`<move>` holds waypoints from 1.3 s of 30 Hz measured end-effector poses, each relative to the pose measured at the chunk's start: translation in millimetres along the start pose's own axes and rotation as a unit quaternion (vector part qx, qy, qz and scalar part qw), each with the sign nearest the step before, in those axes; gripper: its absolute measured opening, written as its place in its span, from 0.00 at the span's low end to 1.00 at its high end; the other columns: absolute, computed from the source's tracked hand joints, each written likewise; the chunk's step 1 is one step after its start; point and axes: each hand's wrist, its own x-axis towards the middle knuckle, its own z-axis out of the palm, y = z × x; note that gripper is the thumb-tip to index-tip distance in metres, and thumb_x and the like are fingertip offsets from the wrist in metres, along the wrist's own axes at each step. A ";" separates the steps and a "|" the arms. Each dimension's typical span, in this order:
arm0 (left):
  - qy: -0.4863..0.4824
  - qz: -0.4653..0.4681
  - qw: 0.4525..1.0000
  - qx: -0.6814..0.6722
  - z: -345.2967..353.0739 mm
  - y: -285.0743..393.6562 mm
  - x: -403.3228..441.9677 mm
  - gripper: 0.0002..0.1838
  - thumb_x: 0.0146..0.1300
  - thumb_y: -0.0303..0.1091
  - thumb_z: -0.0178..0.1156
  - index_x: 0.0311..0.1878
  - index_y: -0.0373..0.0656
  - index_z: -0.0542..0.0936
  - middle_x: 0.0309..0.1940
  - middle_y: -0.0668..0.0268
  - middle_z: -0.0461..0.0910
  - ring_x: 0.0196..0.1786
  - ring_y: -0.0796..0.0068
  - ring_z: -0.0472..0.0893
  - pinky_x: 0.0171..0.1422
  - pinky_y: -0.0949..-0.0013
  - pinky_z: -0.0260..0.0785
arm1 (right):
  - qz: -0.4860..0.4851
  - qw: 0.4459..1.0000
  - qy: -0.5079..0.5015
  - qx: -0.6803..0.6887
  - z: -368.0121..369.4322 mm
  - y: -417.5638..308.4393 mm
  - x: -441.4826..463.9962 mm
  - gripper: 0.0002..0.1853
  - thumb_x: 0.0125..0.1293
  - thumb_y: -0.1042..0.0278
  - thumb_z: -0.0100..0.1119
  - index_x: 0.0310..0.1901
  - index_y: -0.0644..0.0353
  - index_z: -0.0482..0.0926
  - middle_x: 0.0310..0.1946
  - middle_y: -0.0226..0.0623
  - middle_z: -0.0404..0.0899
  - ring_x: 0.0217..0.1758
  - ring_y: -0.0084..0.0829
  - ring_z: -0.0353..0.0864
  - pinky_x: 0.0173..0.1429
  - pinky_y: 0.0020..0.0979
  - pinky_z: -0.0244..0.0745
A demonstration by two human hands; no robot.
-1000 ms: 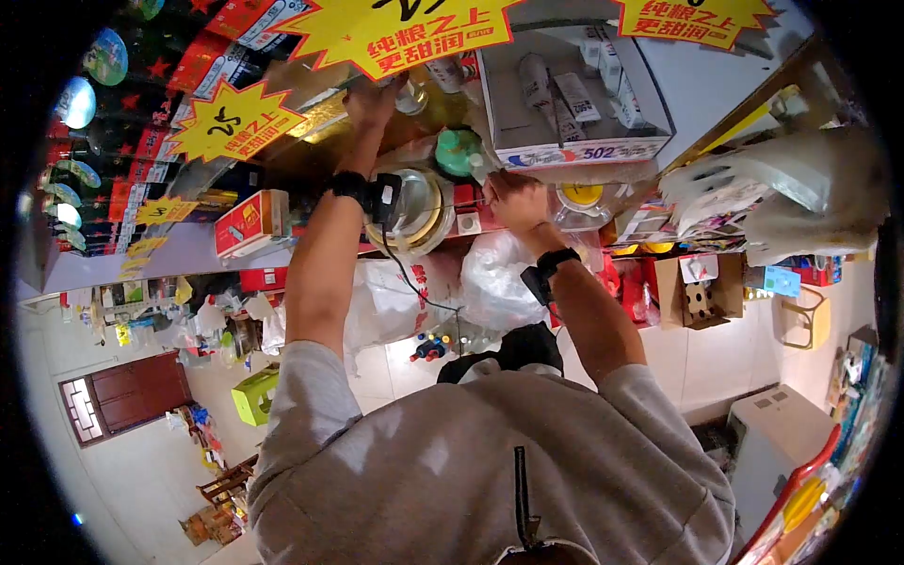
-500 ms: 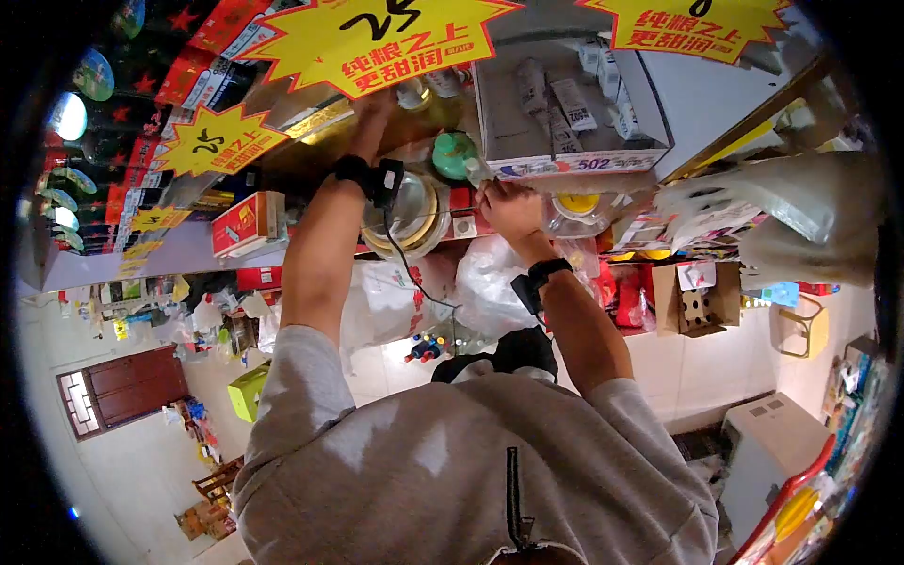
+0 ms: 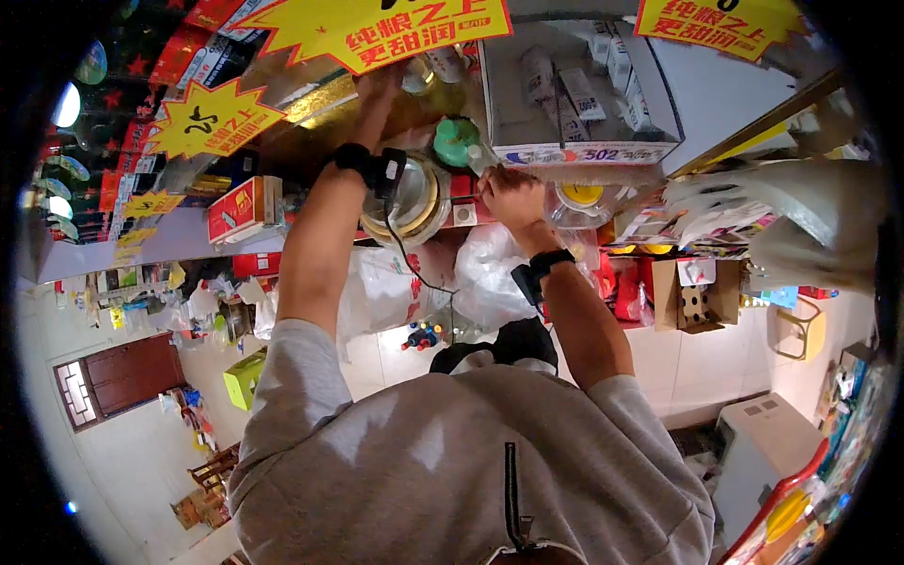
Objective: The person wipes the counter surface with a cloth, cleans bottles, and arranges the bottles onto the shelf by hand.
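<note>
My right hand [image 3: 513,196] is closed, its fingers curled at the base of a small, translucent, pale object [image 3: 482,158] whose kind I cannot make out. Beside that object is a rounded green thing [image 3: 456,141], perhaps a lid. My left hand [image 3: 381,80] reaches into a dim shelf area under a yellow price sign [image 3: 377,33], and its fingers are too dark to read. Small glass containers [image 3: 417,77] stand close to it. Between my forearms lie round clear containers with tan rims [image 3: 414,202].
At the back, a grey open box [image 3: 584,155] marked 502 holds several small white packages. A clear jar with a yellow lid [image 3: 581,195] sits right of my right hand. White plastic bags [image 3: 490,273] hang below the shelf edge. A red carton [image 3: 243,211] stands at left.
The view has shifted slightly, with the signs sitting higher. My right hand stays at the pale object with its fingers still curled; my left hand remains under the sign.
</note>
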 end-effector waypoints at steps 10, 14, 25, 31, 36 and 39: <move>-0.052 -0.070 0.996 0.015 0.8 -27.0 5.6 0.45 0.44 0.57 0.77 0.61 0.41 0.73 0.57 0.55 0.81 0.60 0.52 0.80 0.60 0.56 0.74 | 0.035 0.997 -0.063 0.009 0.6 0.0 -6.9 0.10 0.64 0.56 0.60 0.28 0.48 0.82 0.23 0.34 0.83 0.21 0.39 0.82 0.22 0.42 0.76; -0.015 -0.014 0.997 -0.079 1.2 -22.4 -2.2 0.45 0.42 0.56 0.79 0.60 0.41 0.72 0.54 0.54 0.83 0.56 0.52 0.82 0.57 0.56 0.76 | 0.004 1.000 -0.024 0.004 -4.5 -1.5 0.3 0.09 0.59 0.64 0.64 0.24 0.50 0.74 0.18 0.30 0.77 0.20 0.34 0.81 0.23 0.38 0.75; -0.008 -0.085 0.896 -0.436 12.1 -10.6 -20.3 0.47 0.45 0.53 0.80 0.63 0.40 0.69 0.48 0.60 0.84 0.47 0.57 0.85 0.50 0.59 0.79 | -0.015 0.999 -0.030 -0.031 -3.8 -4.4 1.9 0.11 0.62 0.56 0.60 0.26 0.50 0.81 0.19 0.33 0.81 0.20 0.38 0.82 0.23 0.40 0.77; 0.043 0.062 0.997 -0.010 -1.4 10.5 -58.2 0.38 0.48 0.48 0.79 0.58 0.39 0.77 0.47 0.57 0.86 0.48 0.56 0.85 0.53 0.60 0.78 | -0.030 0.998 -0.028 -0.037 -3.7 -0.5 0.0 0.09 0.59 0.65 0.62 0.42 0.49 0.86 0.21 0.32 0.77 0.19 0.38 0.79 0.24 0.38 0.75; 0.073 -0.040 0.993 -0.083 -7.6 40.4 -74.2 0.37 0.47 0.49 0.79 0.56 0.38 0.77 0.46 0.53 0.86 0.48 0.52 0.86 0.52 0.55 0.79 | -0.024 0.998 -0.038 -0.042 -4.6 -2.5 2.6 0.08 0.59 0.64 0.62 0.41 0.48 0.86 0.21 0.32 0.78 0.20 0.38 0.79 0.24 0.38 0.75; 0.030 -0.128 0.989 0.060 19.4 -1.1 -38.3 0.37 0.47 0.49 0.80 0.55 0.39 0.77 0.47 0.52 0.86 0.49 0.50 0.85 0.51 0.52 0.79 | -0.021 0.998 -0.044 -0.025 -9.7 -5.4 5.9 0.07 0.59 0.64 0.63 0.39 0.48 0.86 0.21 0.32 0.77 0.20 0.39 0.79 0.25 0.38 0.75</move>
